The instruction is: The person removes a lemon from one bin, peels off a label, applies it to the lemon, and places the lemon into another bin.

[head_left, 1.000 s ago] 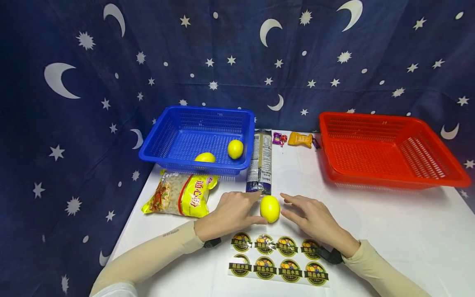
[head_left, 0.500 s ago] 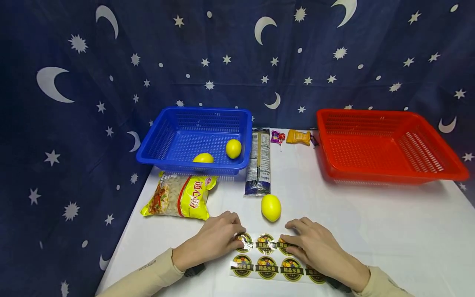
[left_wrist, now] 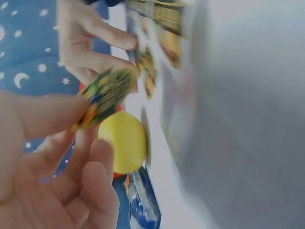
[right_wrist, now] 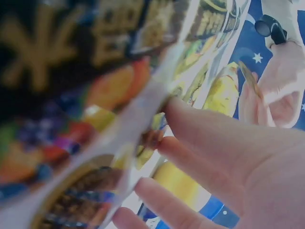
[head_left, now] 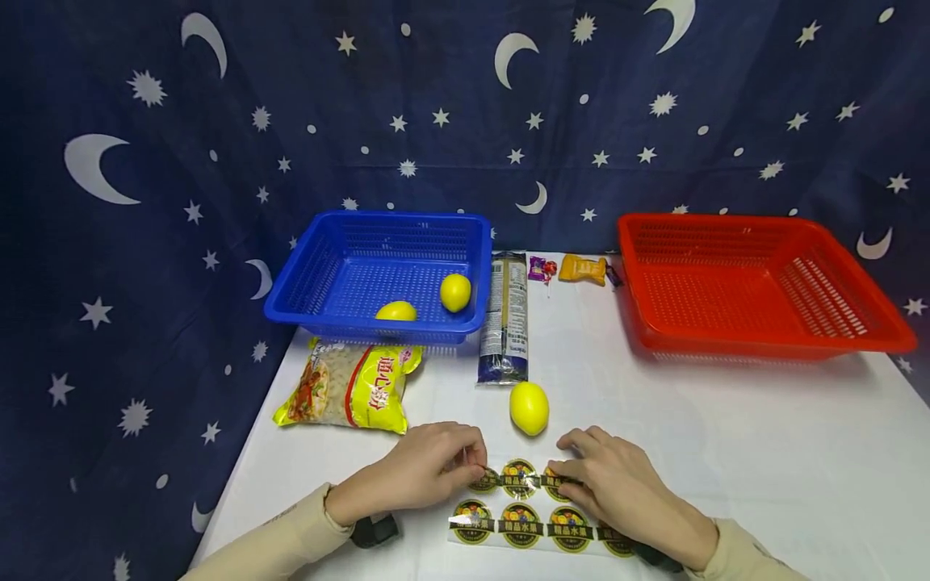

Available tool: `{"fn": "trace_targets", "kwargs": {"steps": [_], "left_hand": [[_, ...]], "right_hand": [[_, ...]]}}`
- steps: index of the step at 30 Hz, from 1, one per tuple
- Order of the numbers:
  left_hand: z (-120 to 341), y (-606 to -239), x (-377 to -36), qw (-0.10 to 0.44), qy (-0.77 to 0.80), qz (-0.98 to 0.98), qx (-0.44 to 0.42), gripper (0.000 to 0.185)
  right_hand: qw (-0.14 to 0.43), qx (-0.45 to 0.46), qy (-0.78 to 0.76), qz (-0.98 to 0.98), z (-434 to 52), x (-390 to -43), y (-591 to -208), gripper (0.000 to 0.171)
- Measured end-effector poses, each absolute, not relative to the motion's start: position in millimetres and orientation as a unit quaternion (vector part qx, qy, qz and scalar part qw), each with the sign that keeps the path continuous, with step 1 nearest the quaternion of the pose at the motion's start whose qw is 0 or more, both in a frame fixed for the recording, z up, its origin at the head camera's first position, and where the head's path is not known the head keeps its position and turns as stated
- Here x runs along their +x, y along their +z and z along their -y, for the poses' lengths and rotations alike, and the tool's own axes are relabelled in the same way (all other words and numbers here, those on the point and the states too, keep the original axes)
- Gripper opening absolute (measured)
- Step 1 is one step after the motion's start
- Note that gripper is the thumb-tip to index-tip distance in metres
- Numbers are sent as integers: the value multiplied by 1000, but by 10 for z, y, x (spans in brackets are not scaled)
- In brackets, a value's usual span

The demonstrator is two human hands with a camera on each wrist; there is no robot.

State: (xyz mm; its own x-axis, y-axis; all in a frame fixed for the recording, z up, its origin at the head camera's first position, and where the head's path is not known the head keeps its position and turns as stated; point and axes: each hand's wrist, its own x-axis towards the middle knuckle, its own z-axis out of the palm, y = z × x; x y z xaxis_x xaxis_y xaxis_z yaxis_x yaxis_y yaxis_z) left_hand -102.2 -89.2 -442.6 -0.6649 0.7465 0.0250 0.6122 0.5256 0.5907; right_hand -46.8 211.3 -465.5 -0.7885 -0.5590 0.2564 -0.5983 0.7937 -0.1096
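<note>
My left hand (head_left: 417, 466) pinches a round fruit sticker (left_wrist: 105, 98) between thumb and index finger. In the left wrist view that sticker is lifted clear of the sheet. The sticker sheet (head_left: 521, 524) lies flat on the table, with several black-and-gold round labels bearing fruit pictures. Resting on the sheet's right part, my right hand (head_left: 621, 488) has its fingertips on the labels and its fingers loosely bent; it covers some stickers. Just beyond the sheet, between the hands, a yellow lemon (head_left: 529, 408) lies untouched on the white table.
A blue basket (head_left: 363, 321) holding two lemons stands at back left, a red basket (head_left: 770, 343) at back right. Nearby lie a yellow pasta bag (head_left: 349, 387), a long dark packet (head_left: 504, 323) and small wrapped candies (head_left: 583, 269). A star-patterned curtain (head_left: 436, 81) hangs behind.
Both hands have drawn back from beside the lemon to the sticker sheet. My left hand has taken hold of the upper-left sticker and lifted it; my right hand has settled on the sheet.
</note>
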Motion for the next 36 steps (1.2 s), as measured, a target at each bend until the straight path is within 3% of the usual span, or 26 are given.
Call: {"fn": "trace_targets", "kwargs": {"steps": [4,9,12,15,20,24,29,36], "left_hand": [[782,-4338,-1126,154,392,-838,347,4],[459,-4318,-1352,166,503,-800,282,7],[281,-4313,-1489,154,529,-796,253,9],[201,-4331,-1556,143,530,-803,234,10],[204,-4422,-1588,139,521,-813,222,11],[233,-4459,-1616,148,524,-811,216,11],[279,-4486,-1635,156,526,-808,212,13],[323,-4541,-1640,82,489,-837,231,15]], "right_hand": [[75,252,120,957,-2069,-559,-4545,31],[109,181,183,960,-1999,-819,-4444,72],[122,180,200,955,-1959,-968,-4433,92],[102,202,211,951,-1931,-1063,-4474,99],[46,215,247,944,-1901,-1163,-4571,81],[43,210,271,938,-1895,-1221,-4616,67],[33,204,273,940,-1879,-1234,-4622,63],[23,204,272,940,-1853,-1241,-4621,63]]}}
